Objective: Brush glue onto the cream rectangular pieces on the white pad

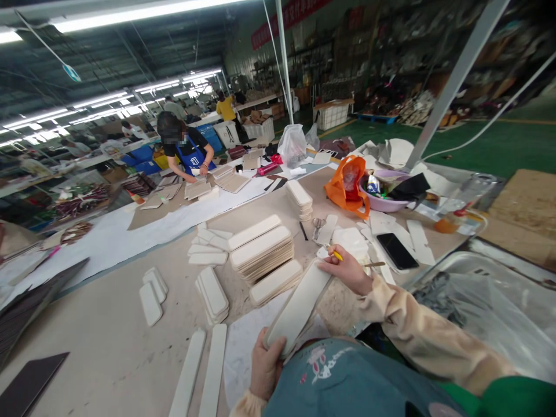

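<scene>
My left hand (267, 362) is closed on the near end of a long, cream-white rounded panel (299, 304), thumb on top. The panel slants up and away across the table edge, in front of my teal apron (347, 376). At its far end my right hand (350, 271) is closed around a small yellow tool (337, 255); its exact kind is too small to make out. Just beyond my hands stands a tall stack of similar panels (263, 252), with a lower stack (277, 281) beside it. A pair of scissors (318, 223) lies farther off.
To the right lie a black phone (397, 251), an orange bag (347, 188) and a lilac basin (386, 202) of odds and ends. Long white strips (212, 370) and small panel piles (212, 294) lie left. A co-worker (186, 147) handles pieces across the table. A metal post (456, 87) rises at right.
</scene>
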Demonstrator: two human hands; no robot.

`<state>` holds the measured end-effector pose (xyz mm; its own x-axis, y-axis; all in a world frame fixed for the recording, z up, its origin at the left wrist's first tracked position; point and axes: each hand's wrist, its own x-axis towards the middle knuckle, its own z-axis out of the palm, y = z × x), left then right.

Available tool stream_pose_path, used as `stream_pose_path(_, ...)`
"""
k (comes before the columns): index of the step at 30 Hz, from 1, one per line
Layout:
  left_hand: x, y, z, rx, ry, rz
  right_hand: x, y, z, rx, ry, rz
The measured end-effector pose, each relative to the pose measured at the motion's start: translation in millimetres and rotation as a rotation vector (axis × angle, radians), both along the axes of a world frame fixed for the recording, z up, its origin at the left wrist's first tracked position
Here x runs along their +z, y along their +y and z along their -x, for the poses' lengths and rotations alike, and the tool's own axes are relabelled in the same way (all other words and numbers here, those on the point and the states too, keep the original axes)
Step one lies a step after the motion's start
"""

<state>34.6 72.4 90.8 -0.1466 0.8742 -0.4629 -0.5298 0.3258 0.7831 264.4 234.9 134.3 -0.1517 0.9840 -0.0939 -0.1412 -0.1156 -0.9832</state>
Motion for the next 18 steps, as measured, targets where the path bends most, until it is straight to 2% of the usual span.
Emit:
stream_pose_path(6,7.9,1,-2,0.075,-0.097,0.142,1.2,2,0,0.022,-0.077,-0.014)
stream_pose_path(9,14.3,2,-4,0.012,-0.138,0.195,3.3,4,1,0.021,-0.087,-0.041)
stream_pose_path(13,18.1,6,-7,-0.134,-0.070,0.204,3.4,9,2,0.014,-0.068,-0.068)
stream_pose_path(18,18.4,12,-7,-0.086,0.021,0.150,0.2,11,6,0.005,0.045,-0.057)
